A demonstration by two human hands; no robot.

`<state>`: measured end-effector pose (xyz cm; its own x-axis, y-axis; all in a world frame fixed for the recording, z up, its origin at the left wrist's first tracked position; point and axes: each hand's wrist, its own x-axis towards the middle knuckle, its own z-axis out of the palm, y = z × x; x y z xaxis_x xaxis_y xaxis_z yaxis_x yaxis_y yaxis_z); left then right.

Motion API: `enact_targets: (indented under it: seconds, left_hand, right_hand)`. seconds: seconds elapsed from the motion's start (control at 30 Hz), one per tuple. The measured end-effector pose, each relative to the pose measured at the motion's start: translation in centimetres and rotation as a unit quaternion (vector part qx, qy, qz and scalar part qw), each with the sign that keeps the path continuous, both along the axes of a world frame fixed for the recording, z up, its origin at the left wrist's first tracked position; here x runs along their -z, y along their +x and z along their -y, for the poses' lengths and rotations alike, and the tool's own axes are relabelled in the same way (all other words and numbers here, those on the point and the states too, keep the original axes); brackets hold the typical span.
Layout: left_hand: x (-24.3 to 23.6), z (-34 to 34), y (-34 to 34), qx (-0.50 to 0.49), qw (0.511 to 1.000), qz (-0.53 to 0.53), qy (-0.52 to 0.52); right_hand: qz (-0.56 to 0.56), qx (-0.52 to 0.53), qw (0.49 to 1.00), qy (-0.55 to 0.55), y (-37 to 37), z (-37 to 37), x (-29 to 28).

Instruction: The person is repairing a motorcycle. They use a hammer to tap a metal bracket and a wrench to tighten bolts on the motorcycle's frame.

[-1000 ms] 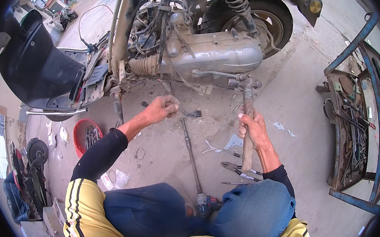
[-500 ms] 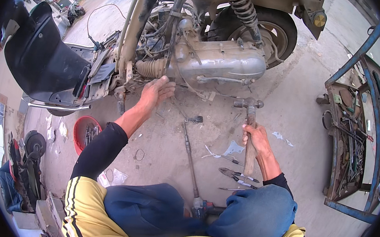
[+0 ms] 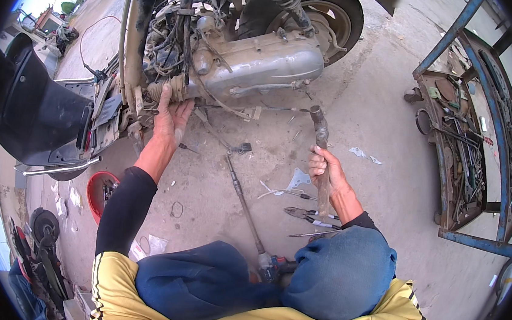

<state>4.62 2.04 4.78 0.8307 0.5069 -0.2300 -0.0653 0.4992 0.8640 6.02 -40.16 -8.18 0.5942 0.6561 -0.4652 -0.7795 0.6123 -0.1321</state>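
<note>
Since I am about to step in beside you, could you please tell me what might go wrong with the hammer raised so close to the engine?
The left hand rests under the scooter engine, near where the hammer in the right hand points, so a missed blow might catch its fingers. Cables hang beside the engine case and could be struck. Pliers and a long rod lie on the ground near the knees, where they could trip you.

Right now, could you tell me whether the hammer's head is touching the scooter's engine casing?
Apart. In the head view, the hammer in the right hand has its head raised over bare concrete, with a clear gap to the silver engine casing.
</note>
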Motion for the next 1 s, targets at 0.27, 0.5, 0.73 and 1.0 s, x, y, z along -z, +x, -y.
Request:
enact_targets:
  seconds: [0.27, 0.5, 0.73, 1.0]
  left_hand:
    - [-1.0, 0.7, -0.1, 0.022, 0.998, -0.013, 0.055]
    - [-0.4, 0.5, 0.4, 0.007, 0.999, -0.019, 0.049]
    - [-0.3, 0.2, 1.5, -0.009, 0.999, 0.005, 0.052]
    - [0.8, 1.0, 2.1, -0.08, 0.996, 0.046, -0.021]
  right_hand:
    - [0.038, -0.044, 0.996, 0.062, 0.1, -2.0, -6.7]
    - [0.007, -0.018, 1.0, 0.021, 0.3, -1.7, -3.8]
    - [0.233, -0.013, 0.936, -0.262, 0.1, 0.9, -6.0]
    - [0.493, -0.036, 0.683, -0.539, -1.7, 5.5, -16.7]
